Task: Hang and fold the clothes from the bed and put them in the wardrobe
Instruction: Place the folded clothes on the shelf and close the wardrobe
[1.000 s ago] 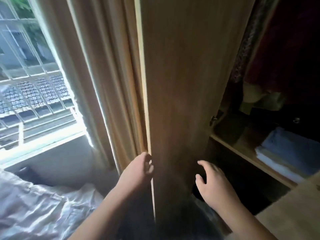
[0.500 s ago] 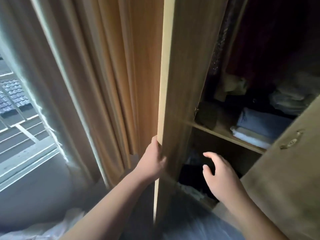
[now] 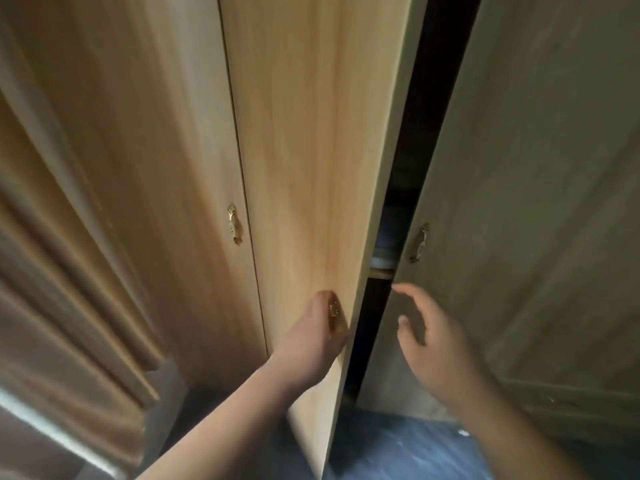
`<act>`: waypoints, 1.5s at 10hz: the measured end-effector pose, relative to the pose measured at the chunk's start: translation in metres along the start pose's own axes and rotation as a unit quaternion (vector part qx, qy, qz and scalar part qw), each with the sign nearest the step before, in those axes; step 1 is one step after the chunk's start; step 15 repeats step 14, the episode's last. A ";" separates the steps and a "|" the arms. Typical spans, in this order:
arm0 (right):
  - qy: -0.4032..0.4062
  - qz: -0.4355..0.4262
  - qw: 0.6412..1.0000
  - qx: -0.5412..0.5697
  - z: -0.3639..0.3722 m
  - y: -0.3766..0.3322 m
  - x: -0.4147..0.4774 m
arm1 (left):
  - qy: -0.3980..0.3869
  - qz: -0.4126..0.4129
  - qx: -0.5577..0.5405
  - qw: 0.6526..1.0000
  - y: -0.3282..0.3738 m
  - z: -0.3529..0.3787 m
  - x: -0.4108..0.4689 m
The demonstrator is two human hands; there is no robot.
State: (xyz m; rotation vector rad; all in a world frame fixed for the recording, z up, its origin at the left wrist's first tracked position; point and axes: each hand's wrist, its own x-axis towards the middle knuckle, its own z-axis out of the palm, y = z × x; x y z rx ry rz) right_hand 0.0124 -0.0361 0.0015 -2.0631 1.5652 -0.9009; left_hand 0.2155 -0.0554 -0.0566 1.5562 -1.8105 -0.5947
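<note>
Wardrobe [image 3: 277, 46] of pale wood grain fills nearly the whole frame, seen from close up and below. Its right door [image 3: 540, 202] takes the right side, greyer in shade. The middle door [image 3: 304, 168] stands ajar, its free edge running from the upper right down to the bottom centre. The left door [image 3: 166, 150] is closed, upper left. A tan curtain [image 3: 69, 271] hangs in folds down the left edge. Dark blue floor [image 3: 398, 452] shows along the bottom.

Between the middle and right doors runs a narrow dark gap [image 3: 426, 116]. The left hand [image 3: 318, 334], lower centre, is on the middle door just beside its free edge, its fingers [image 3: 322, 308] curled round the middle handle [image 3: 333, 310], of which only a brass glint shows. The right hand [image 3: 433, 337] hangs in front of the lower right door, just beside the gap, fingers spread and loosely bent, holding nothing.

Inside the gap, mid-frame, a sliver of pale folded clothes [image 3: 382, 252] lies on a shelf [image 3: 381, 273]; most of the inside is too dark to read. The left handle [image 3: 232, 223] and right handle [image 3: 419, 242] are small brass pulls.
</note>
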 end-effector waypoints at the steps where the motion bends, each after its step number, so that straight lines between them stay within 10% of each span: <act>1: 0.038 -0.041 0.998 -0.007 -0.018 0.020 0.028 | -0.008 -0.002 -0.036 0.999 0.019 0.032 0.050; 7: 0.047 -0.344 0.843 -0.411 -0.087 0.130 0.267 | 0.114 -0.060 -0.038 0.991 0.058 0.131 0.244; 15: -0.001 -0.194 0.894 -0.403 -0.069 0.111 0.260 | -0.038 -0.067 0.175 0.982 0.066 0.084 0.218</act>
